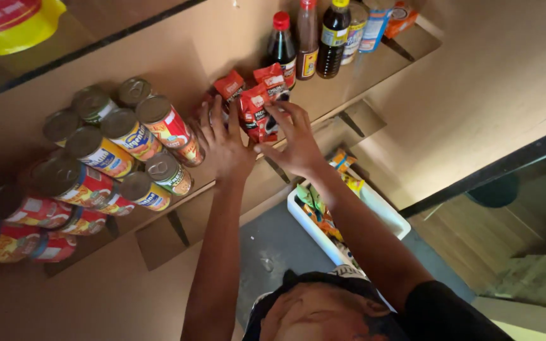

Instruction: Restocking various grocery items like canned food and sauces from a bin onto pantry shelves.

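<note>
Both my arms reach up to a brown shelf [323, 95]. My right hand [293, 140] pinches a small red sachet [255, 117] between thumb and fingers at the shelf's front edge. Two more red sachets [230, 85] stand just behind it, leaning against dark sauce bottles. My left hand [224, 142] is spread flat with fingers apart. It sits right beside the held sachet, between that sachet and a red-labelled can [172, 126]. It grips nothing.
Several stacked tin cans [99, 151] fill the shelf's left part. Sauce bottles [308, 41] stand at the back right. Below the shelf sits a white tub [392, 222] of snack packets. A yellow container [17, 25] rests on a higher shelf. A capped head [323, 303] is at the bottom.
</note>
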